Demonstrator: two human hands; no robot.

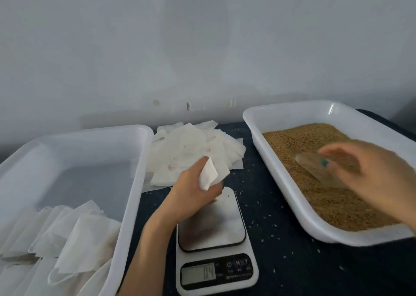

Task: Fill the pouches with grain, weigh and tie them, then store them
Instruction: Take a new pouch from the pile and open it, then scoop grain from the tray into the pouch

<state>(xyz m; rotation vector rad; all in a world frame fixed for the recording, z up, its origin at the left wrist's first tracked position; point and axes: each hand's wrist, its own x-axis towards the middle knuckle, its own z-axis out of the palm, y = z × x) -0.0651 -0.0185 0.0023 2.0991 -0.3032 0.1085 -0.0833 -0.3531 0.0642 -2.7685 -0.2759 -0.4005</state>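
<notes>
So, we're pinching one empty pouch (209,175) in the left hand (193,196), just above the scale (216,273); its plate is sitting bare and the display is too blurry to read. The right hand (378,178) is hovering over the scoop (319,169) lying in the grain (315,138) in the right tray (292,106). It's blurred, so we can't tell if it's gripping.

Done, we're judging: several pouches (74,246) are lying in the left tray (90,130), prob. stored. Left: this pouch is waiting on fill, weigh, tie and store, and a pile of empties (186,142) is sitting on the table (292,262) behind the scale.
</notes>
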